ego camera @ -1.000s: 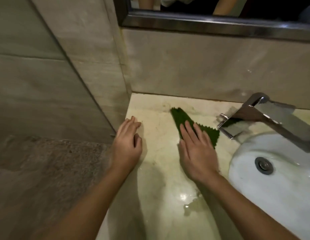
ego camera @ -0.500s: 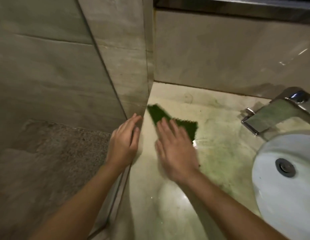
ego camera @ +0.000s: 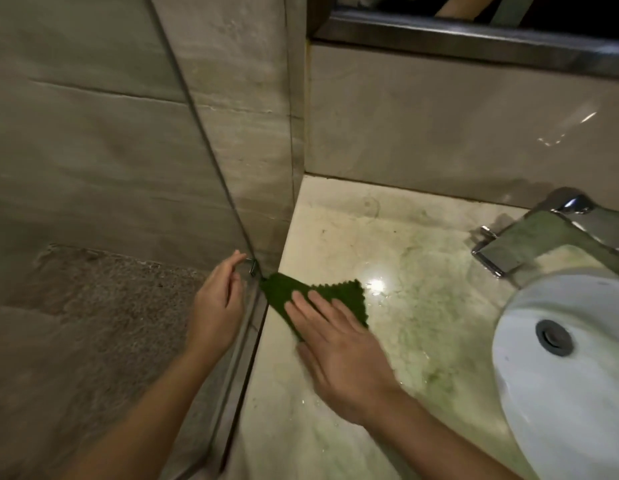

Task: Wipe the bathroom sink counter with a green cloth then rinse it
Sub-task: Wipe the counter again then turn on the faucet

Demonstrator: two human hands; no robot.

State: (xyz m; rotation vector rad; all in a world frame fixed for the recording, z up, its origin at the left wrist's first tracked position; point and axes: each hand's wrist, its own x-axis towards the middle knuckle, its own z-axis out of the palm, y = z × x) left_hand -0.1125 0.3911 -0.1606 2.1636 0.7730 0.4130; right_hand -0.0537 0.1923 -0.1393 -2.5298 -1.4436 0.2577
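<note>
A dark green cloth (ego camera: pixel 339 297) lies flat on the pale marble counter (ego camera: pixel 422 306), its left tip at the counter's left edge. My right hand (ego camera: pixel 339 351) presses on it with straight fingers, covering its near part. My left hand (ego camera: pixel 216 306) is off the counter's left side, fingers relaxed, against the glass panel's edge (ego camera: pixel 232 209). The white basin (ego camera: pixel 557 393) with its metal drain (ego camera: pixel 554 337) sits at the right. The chrome faucet (ego camera: pixel 550 233) reaches over the basin.
A tiled wall (ego camera: pixel 457 126) runs behind the counter under a mirror frame (ego camera: pixel 474 39). Left of the counter stands a tiled pillar (ego camera: pixel 245 133), with the glass panel in front. Wet, greenish streaks cover the counter near the basin.
My right hand has slid the cloth leftward from near the faucet to the counter's left edge. My left hand has come off the counter to the glass panel's edge. The view shifted.
</note>
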